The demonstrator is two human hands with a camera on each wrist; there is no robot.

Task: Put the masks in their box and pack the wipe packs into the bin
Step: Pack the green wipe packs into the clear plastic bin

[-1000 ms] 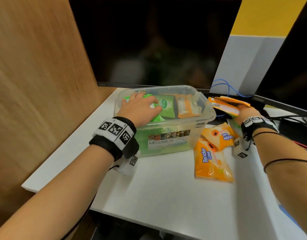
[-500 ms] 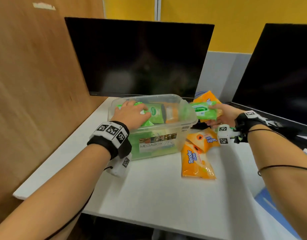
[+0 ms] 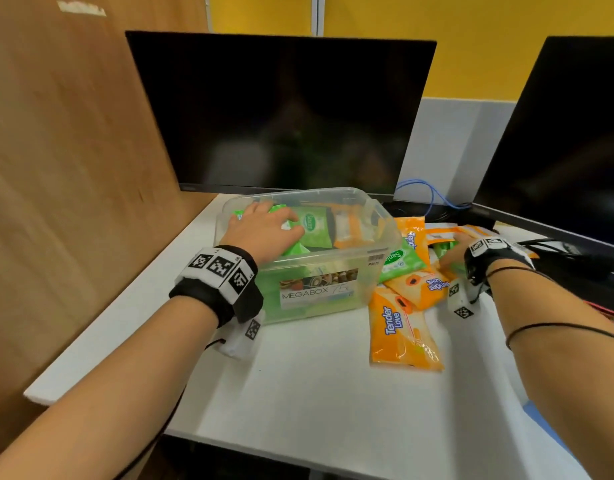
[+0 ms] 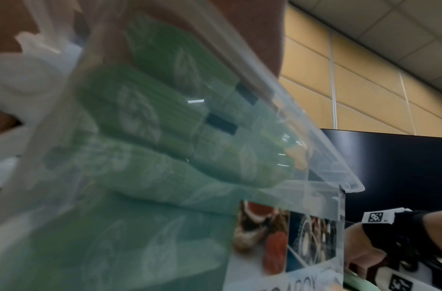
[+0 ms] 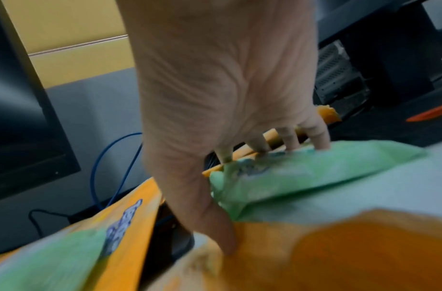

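Packs of wipes lie in a loose heap just right of the bin point(image 3: 385, 237), and the right hand point(image 3: 454, 252) is the nearer one to them. Its fingers point(image 5: 289, 137) reach over the far edge of a green pack point(image 5: 314, 171) while the thumb presses down near the pack's near edge; whether the grip has closed is hard to tell, and the view is blurred. That green pack lies flat with its long axis running roughly left to right, so the way to the bin is leftward and up over the right wall.

The left hand point(image 3: 264, 230) is inside the bin, palm down, fingers spread flat on the green packs point(image 3: 312, 225) stacked at the left side, pressing rather than gripping. Orange packs point(image 3: 354, 230) stand toward the bin's right side, so open room there looks scarce.

On the table point(image 3: 316, 393) an orange pack point(image 3: 400, 332) lies nearest the person, long axis pointing away; another orange pack point(image 3: 419, 284) and a green one point(image 3: 400, 259) overlap beside the bin wall. Monitors stand close behind, and a blue cable point(image 3: 433, 199) loops just beyond the heap. No masks or mask box are in view.
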